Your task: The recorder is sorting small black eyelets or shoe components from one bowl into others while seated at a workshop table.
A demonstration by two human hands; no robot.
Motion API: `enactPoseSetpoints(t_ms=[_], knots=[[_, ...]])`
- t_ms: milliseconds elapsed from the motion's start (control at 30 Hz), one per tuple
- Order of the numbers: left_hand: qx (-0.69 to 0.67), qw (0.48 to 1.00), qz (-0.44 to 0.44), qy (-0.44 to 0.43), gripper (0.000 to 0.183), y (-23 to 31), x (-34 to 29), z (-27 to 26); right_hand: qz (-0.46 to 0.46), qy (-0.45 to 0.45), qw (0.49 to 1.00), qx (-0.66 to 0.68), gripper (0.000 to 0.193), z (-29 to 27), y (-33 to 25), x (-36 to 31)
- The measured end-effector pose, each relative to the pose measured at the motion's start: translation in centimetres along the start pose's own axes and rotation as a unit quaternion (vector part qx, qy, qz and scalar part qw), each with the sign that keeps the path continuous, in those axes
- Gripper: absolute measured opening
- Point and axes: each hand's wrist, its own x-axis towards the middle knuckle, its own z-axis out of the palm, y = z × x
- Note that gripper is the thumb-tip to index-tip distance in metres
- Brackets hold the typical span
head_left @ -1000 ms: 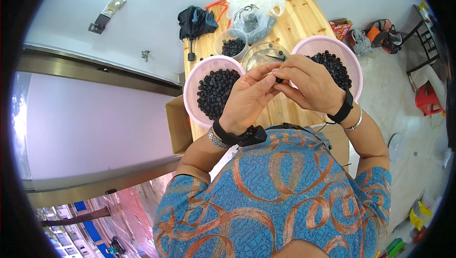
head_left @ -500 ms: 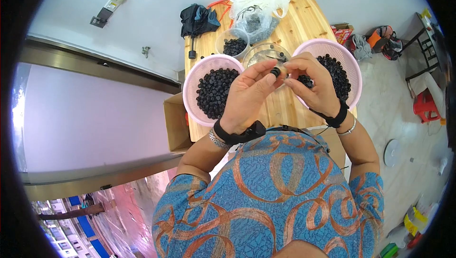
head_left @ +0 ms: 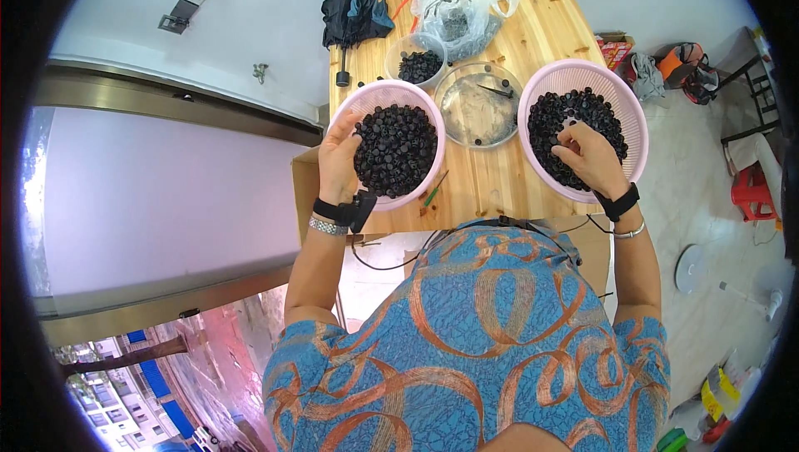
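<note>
My left hand (head_left: 338, 162) is at the left rim of the left pink basket (head_left: 352, 104), its thumb and fingers parted beside the pile. Small black round caps (head_left: 398, 151) fill that basket. Over on the right, my right hand (head_left: 593, 159) reaches into the other pink basket (head_left: 637, 131), thumb and fingers curled together at the heap of small black parts (head_left: 583, 106). What its fingertips pinch, if anything, is too small to make out. Between the baskets lies a clear round tray (head_left: 476, 123) with tweezers (head_left: 497, 91) and a few black bits.
Behind the left basket stands a clear tub (head_left: 420, 65) of black parts. A folded umbrella (head_left: 354, 23) and a plastic bag (head_left: 466, 2) occupy the table's back. A green-handled tool (head_left: 434, 190) lies near the front edge. A cardboard box (head_left: 306, 190) stands at the left.
My hands were together over the tray with a small black part between them. They have since parted, the left to the left basket, the right into the right basket.
</note>
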Motion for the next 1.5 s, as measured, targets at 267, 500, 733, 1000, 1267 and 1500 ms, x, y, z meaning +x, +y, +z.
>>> enactPoseSetpoints(t_ms=[267,500,733,1000,1267,1500], knots=[[0.317,0.92,0.18,-0.146,0.021,-1.9,10.3,3.1,-0.02,-0.014,1.0,-0.009,0.02,1.1,-0.6,1.4],[0.662,0.731,0.087,-0.14,0.024,-8.5,20.3,7.1,-0.018,-0.033,0.999,-0.014,0.02,1.8,-1.6,1.2],[0.767,0.628,0.09,-0.099,0.021,-12.9,22.7,8.0,0.065,0.003,0.998,-0.022,0.018,0.8,0.7,-0.6],[0.784,0.601,0.078,-0.137,0.019,-10.8,22.3,8.8,0.098,-0.003,0.993,-0.064,0.022,0.1,4.3,0.9],[0.651,0.729,0.145,-0.156,0.016,-10.2,22.0,7.6,0.153,-0.075,0.963,-0.208,0.016,0.5,9.9,4.6],[0.461,0.869,0.143,-0.105,0.016,-9.0,20.3,6.9,0.062,-0.067,0.974,-0.205,0.014,1.2,8.6,7.2]])
